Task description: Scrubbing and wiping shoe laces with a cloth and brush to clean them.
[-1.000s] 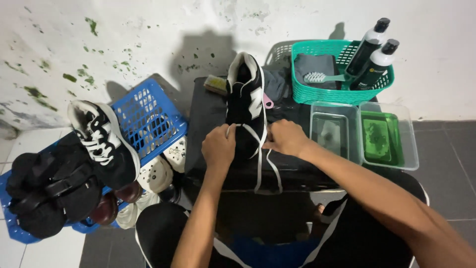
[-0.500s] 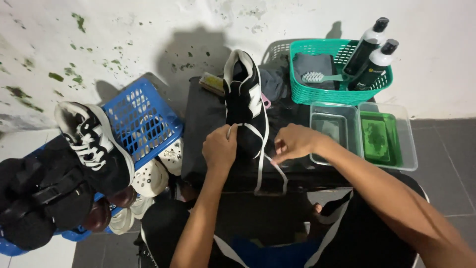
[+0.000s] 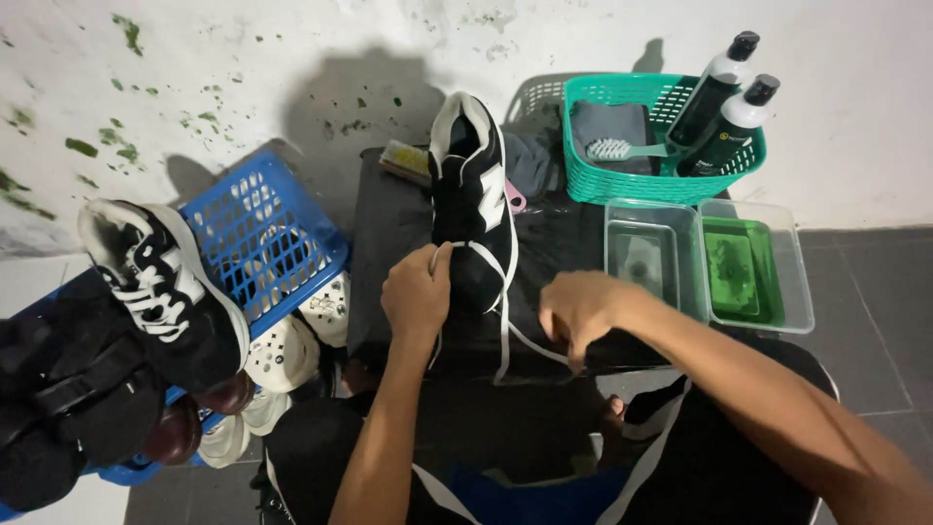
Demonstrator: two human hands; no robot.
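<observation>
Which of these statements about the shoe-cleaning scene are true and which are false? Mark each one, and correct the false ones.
1. The left hand holds a white lace at the black sneaker on the table. True.
2. The green basket holds two bottles and a brush. True.
3. The right hand is dipped in the clear tub of green liquid. False: it rests on the dark table cover, apart from the tub.
4. The blue basket stands to the right of the green one. False: it is on the left, beside a second black sneaker.
5. The sneaker on the table lies on its side. False: it stands on its sole.
</observation>
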